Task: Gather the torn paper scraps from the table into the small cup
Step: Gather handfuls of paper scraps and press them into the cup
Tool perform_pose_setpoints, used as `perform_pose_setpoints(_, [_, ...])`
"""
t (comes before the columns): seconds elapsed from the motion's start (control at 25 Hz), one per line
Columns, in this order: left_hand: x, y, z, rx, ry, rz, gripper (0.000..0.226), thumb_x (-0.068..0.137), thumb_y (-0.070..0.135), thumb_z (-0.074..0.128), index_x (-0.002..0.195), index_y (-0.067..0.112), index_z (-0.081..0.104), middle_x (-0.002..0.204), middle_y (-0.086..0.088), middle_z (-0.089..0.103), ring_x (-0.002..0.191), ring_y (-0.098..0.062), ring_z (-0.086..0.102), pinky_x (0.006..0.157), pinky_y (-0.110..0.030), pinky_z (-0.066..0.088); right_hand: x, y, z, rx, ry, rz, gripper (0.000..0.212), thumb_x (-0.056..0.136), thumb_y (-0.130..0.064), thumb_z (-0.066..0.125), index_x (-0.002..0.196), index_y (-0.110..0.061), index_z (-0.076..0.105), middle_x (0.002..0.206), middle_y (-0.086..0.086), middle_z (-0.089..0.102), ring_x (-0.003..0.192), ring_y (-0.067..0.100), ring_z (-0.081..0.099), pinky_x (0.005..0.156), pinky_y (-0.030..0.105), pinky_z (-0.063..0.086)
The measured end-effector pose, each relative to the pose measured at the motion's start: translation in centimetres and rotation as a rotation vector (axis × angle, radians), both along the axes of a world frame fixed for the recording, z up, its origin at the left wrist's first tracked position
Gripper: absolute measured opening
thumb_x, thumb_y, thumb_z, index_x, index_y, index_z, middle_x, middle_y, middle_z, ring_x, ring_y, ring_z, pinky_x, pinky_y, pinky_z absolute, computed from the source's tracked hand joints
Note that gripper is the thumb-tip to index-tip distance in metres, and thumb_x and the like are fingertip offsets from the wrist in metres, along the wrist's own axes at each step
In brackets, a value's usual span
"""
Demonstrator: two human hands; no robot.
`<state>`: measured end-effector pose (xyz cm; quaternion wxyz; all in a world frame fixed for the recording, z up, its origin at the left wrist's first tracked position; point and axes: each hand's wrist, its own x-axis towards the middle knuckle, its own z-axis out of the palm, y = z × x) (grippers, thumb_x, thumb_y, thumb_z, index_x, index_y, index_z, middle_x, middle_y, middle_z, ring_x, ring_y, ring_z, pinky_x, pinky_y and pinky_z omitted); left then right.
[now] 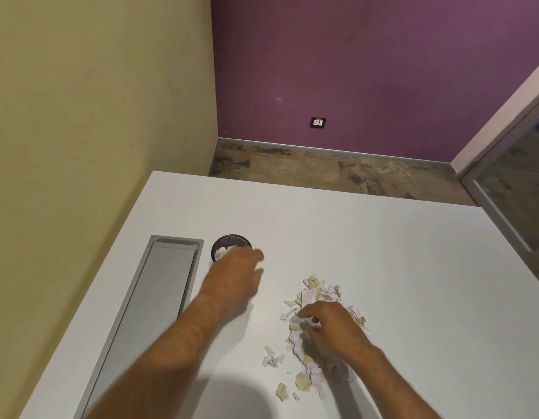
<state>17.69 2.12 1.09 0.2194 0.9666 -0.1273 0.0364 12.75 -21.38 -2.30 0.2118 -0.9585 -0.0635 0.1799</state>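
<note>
The left hand is being held over the near rim of the small cup, blurred, its fingers seemingly loose and extended; nothing can be seen gripped in it. The right hand is being pressed down into the pile of torn paper scraps, its fingers curled and pinching at several pieces. The cup, dark and round, is being partly covered by the left hand, with white scraps showing inside it. The pile is lying under and around the right hand, with smaller stray bits scattered just left of that wrist and nearer the person. A grey recessed cable tray is being passed by the left forearm, on its outer side. Everything is being carried by a white table.
</note>
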Motion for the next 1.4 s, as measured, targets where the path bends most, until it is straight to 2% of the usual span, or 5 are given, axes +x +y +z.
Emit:
perform_pose_setpoints(0.24, [-10.0,-3.8,-6.1,-0.006,0.511,-0.152,0.084,0.060,0.064,0.072,0.129,0.028,0.041,0.122,0.006,0.043,0.112,-0.018,0.046,0.092,-0.035,0.045,-2.6,-0.1,-0.3,-0.198,0.124,0.215,0.062,0.069,-0.015,0.069,0.125,-0.033,0.049,0.114,-0.005,0.051,0.099,0.018,0.058,0.076,0.035,0.054])
perform_pose_setpoints(0.4, [-14.0,-7.0,-7.7,-0.003,0.296,-0.080,0.112,0.028,0.094,0.051,0.109,0.018,0.061,0.096,0.002,0.059,0.075,-0.018,0.057,0.055,-0.023,0.053,-4.0,-0.4,-1.0,-0.221,0.139,0.274,0.072,0.067,-0.014,0.066,0.130,-0.031,0.035,0.111,0.001,0.043,0.082,0.024,0.059,0.063,0.036,0.053])
perform_pose_setpoints(0.6, [-14.2,-9.2,-7.6,0.018,0.433,0.064,0.090,0.029,0.074,0.070,0.100,0.019,0.063,0.092,0.003,0.057,0.071,-0.016,0.055,0.058,-0.024,0.055,-4.2,-0.2,-1.8,-0.141,0.093,0.202,0.066,0.071,-0.010,0.063,0.131,-0.031,0.044,0.110,-0.001,0.045,0.084,0.022,0.060,0.068,0.031,0.052])
perform_pose_setpoints(0.88, [-13.9,-8.4,-9.7,-0.262,0.369,0.165,0.033,0.080,0.037,0.060,0.108,0.020,0.056,0.104,0.001,0.051,0.095,-0.022,0.057,0.083,-0.031,0.048,-4.3,0.8,-2.1,-0.077,-0.019,0.149,0.036,0.082,-0.013,0.056,0.113,-0.027,0.068,0.106,0.000,0.062,0.095,0.021,0.061,0.078,0.027,0.049])
perform_pose_setpoints(1.4, [-11.4,-8.7,-9.9,-0.206,0.498,0.163,0.072,0.064,0.058,0.072,0.126,0.043,0.038,0.109,0.008,0.039,0.104,-0.016,0.054,0.082,-0.033,0.052,-1.6,0.1,1.7,0.406,0.110,-0.255,0.031,0.067,-0.002,0.076,0.053,-0.029,0.070,0.050,-0.010,0.066,0.045,0.003,0.059,0.050,0.020,0.050])
